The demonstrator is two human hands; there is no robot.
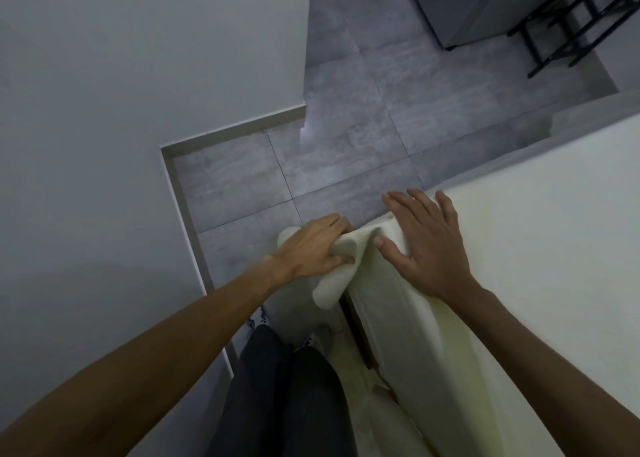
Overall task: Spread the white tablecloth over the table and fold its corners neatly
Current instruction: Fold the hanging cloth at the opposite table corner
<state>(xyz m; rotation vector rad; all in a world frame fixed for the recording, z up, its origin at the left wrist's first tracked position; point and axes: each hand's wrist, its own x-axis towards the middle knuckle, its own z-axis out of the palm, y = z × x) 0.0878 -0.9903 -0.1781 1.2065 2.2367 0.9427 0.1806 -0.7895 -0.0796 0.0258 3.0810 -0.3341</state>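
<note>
The soft, matte white fabric tablecloth (536,248) lies flat over the table (362,338) on the right of the view. Its near edge runs from your legs up to the corner at your hands, and the far edge continues to the upper right. The loose, rounded corner points left, off the table, above the grey stone-look floor tiles (346,127). Your left hand (311,248) grips this corner, fingers curled round a rolled bunch of cloth. Your right hand (422,245) presses flat on the cloth at the tabletop corner, fingers straight and spread.
</note>
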